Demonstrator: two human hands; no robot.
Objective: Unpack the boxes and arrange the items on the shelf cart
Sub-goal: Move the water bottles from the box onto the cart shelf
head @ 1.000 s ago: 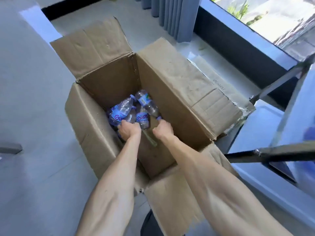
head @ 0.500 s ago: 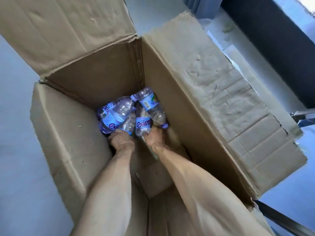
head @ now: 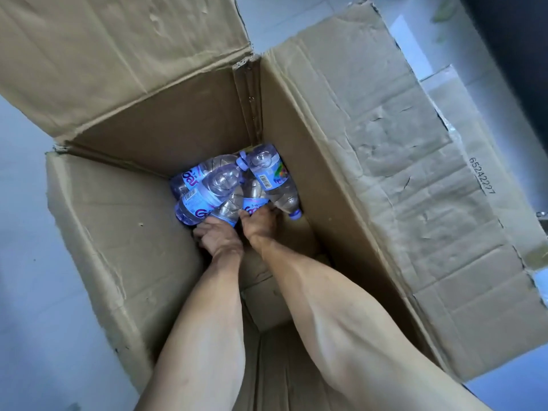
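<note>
While the left hand [head: 218, 237] and right hand [head: 261, 222] are closed on bottles [head: 225, 188] deep in the box [head: 124, 232], necks should be gripped firmly before lifting.

We see a plain brown cardboard box [head: 370, 149] with black printed digits, clear bottles [head: 221, 185] with blue-and-white labels and pale lilac caps, and a grey-blue floor [head: 26, 232]

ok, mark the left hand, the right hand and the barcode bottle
left hand [head: 218, 237], head view, back of hand
right hand [head: 261, 222], head view, back of hand
barcode bottle [head: 271, 176], head view, label by barcode
</note>
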